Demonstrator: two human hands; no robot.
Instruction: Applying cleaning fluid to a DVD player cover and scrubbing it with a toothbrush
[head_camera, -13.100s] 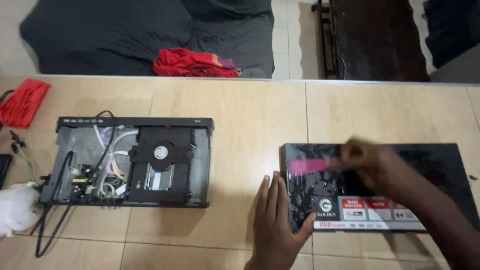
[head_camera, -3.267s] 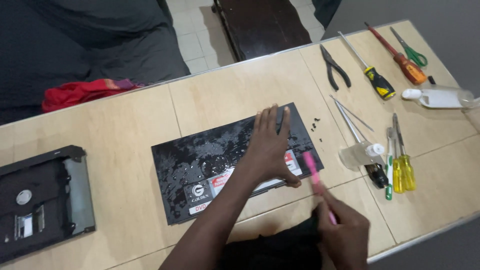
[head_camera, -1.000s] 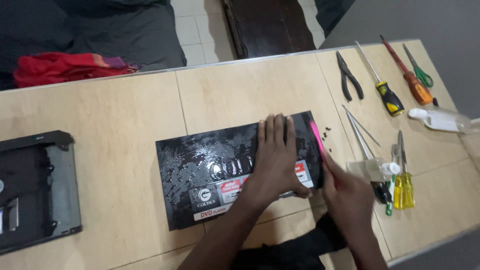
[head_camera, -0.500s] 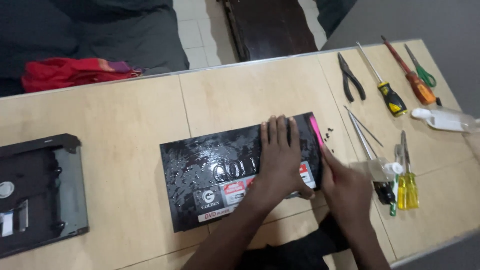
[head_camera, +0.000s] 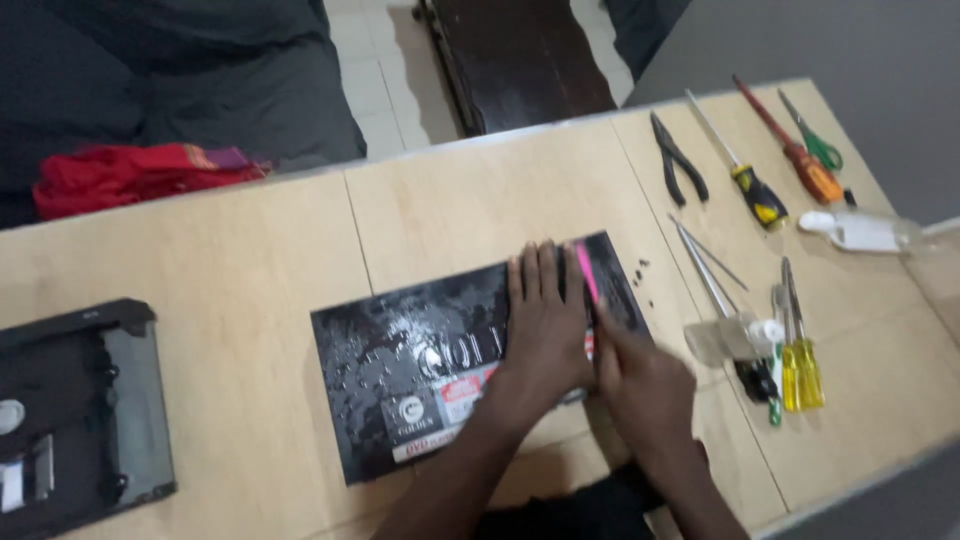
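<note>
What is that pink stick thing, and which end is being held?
The right hand grips the pink tool by its lower end; the left hand presses flat on the black cover.

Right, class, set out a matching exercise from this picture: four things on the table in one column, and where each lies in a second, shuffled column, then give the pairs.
Things:
1. black cover panel
2. pink tool
3. black pliers
4. open player chassis

Places:
A. far left edge of the table
B. in the right hand, over the panel's right end
C. far side, beside the yellow-and-black screwdriver
D. middle of the table, under the flat left hand

Pairs: 1-D, 2-B, 3-C, 4-A
</note>
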